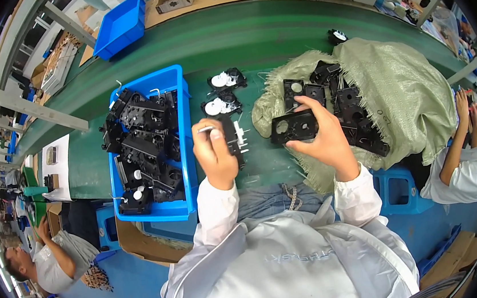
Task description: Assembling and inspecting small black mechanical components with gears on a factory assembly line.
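Note:
My left hand [215, 158] is closed round a black plastic assembly [230, 138] with white parts along its right side. A short pale rod shows at its thumb and fingers. To the right, my right hand [329, 140] grips a black plastic housing [294, 126] with round openings, thumb on the near edge and fingers on the far one. Just beyond my left hand lie two black assemblies with white gears, one farther [226, 79] and one nearer [220, 106]. Right of them, an open woven sack [399, 93] holds several black housings [352, 103], partly covered by its fabric.
A blue bin [186, 125] full of black assemblies stands left on the green bench [228, 46]. Another geared piece [337, 36] lies beyond the sack. At the far left is an empty blue tray [120, 27]. Co-workers sit left [65, 257] and right [461, 168].

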A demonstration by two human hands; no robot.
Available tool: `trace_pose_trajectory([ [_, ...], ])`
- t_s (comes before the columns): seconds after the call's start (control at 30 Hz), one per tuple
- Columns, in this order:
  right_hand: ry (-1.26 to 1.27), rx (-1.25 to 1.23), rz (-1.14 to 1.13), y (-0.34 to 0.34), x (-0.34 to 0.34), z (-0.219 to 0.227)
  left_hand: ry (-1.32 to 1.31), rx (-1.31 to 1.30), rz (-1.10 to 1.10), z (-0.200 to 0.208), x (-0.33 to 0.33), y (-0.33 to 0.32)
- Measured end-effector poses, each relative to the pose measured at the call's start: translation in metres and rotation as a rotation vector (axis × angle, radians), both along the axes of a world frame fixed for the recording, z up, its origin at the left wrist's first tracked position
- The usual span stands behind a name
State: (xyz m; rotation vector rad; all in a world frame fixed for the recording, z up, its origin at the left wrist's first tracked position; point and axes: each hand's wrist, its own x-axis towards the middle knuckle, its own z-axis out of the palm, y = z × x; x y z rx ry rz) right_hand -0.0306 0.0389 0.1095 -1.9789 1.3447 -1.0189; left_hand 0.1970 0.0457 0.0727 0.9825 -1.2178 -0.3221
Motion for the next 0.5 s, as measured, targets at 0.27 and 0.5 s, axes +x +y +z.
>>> trace_pose_trajectory([
  [0.27, -0.646, 0.234, 0.201, 0.002, 0.026, -0.008, 0.109, 0.298, -0.192, 0.011, -0.027, -0.002],
  [0.5, -0.727, 0.271, 0.155, 0.002, 0.027, -0.018, 0.192, 0.377, -0.230, 0.022, -0.035, 0.000],
])
